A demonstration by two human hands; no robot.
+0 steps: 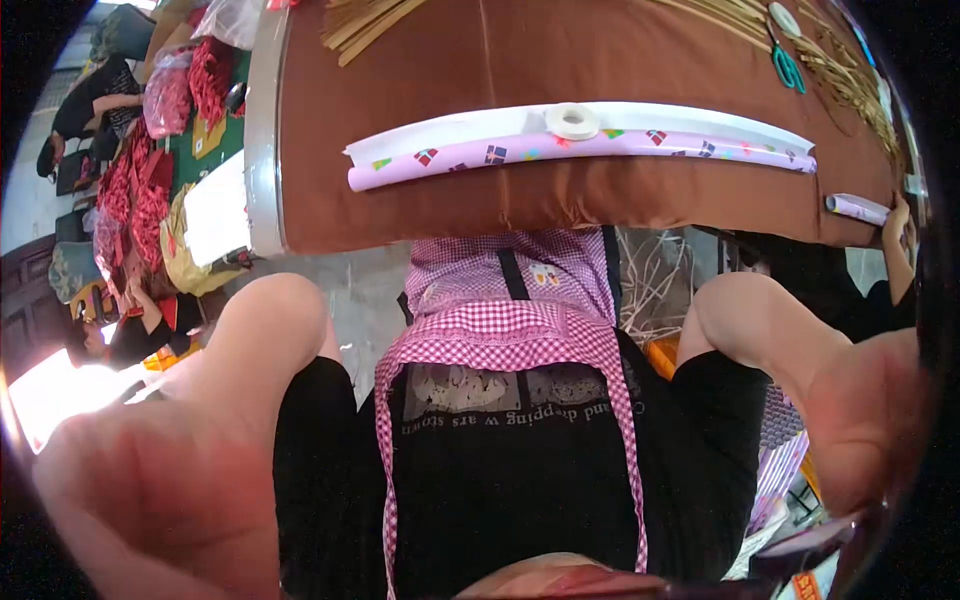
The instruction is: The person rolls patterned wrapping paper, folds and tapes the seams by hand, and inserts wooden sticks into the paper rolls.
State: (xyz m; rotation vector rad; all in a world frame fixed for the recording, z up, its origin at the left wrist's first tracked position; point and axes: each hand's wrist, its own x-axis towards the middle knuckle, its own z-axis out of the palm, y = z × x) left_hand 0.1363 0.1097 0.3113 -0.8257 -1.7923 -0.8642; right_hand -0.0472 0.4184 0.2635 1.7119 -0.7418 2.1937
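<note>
Close to the camera, my left hand (160, 490) is raised at the lower left, large and blurred, its fingers hard to make out. My right hand (865, 425) is lifted at the right edge, with its fingers hidden. Neither is touching the table. On the brown-covered table (420, 90) before me lies a long, partly rolled sheet of lilac gift wrapping paper (460, 160) with a white underside. A roll of white tape (573, 121) rests on it. I wear a pink checked apron (500, 335) over a black shirt (510, 480).
Green-handled scissors (787, 68) and bundles of tan strips (360, 25) lie toward the table's far side. At the right, another person's hand (897, 225) is at a small paper roll (858, 209). Red bundles (130, 200) and other people occupy the left.
</note>
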